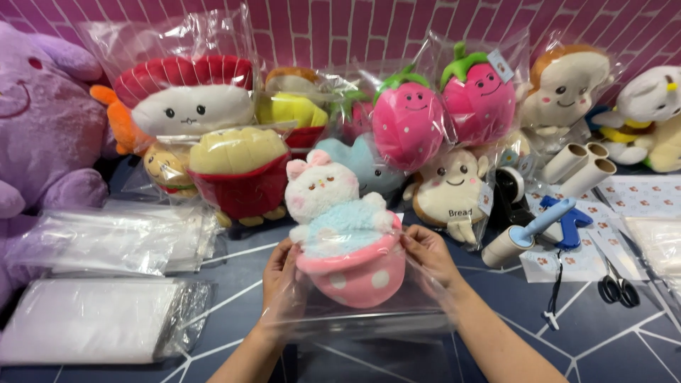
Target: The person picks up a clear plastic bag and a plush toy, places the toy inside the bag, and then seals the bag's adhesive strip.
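A white bunny plush in a light blue top and a pink polka-dot skirt sits halfway inside a clear plastic bag at the middle of the table. My left hand grips the bag's left edge beside the plush. On the other side, my right hand pinches the bag's right edge at the skirt's rim. The head and upper body stick out of the bag's mouth.
Bagged plush toys line the back: a sushi, fries, two strawberries, toast figures. A large purple plush fills the left. Stacks of clear bags lie at left. A lint roller, spare rolls, sticker sheets and scissors lie at right.
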